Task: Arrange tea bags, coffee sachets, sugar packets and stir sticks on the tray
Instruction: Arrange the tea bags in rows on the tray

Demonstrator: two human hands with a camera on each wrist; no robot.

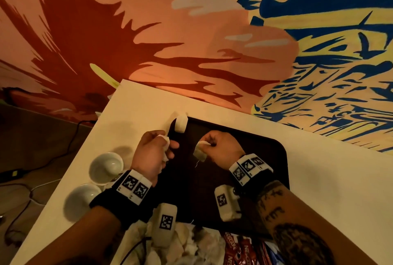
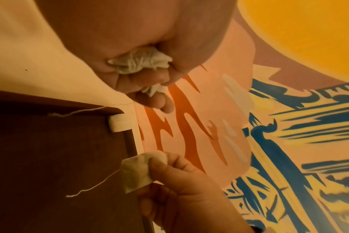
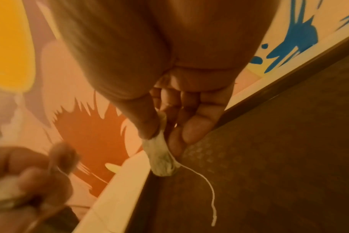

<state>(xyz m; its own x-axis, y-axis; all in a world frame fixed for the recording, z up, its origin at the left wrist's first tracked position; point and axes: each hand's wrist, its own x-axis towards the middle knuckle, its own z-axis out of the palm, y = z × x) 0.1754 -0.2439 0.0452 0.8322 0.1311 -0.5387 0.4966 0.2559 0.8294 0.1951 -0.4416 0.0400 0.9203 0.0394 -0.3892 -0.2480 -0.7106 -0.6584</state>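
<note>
right hand point(image 1: 221, 147) pinches a tea bag point(image 1: 200, 154) over the dark tray point(image 1: 276, 158), its string point(image 3: 207, 186) dangling below the fingertips; that could snag. left hand point(image 1: 152, 154) clutches crumpled tea bags point(image 2: 139, 63), which may tear. two white cups point(image 1: 106, 168) sit beyond its knuckles; nescafe sachets point(image 1: 240, 252) lie behind both wrists.

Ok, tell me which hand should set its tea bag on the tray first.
Probably the right hand: it pinches one tea bag hanging over the tray. The left hand grips a crumpled bunch at the tray's edge.
</note>
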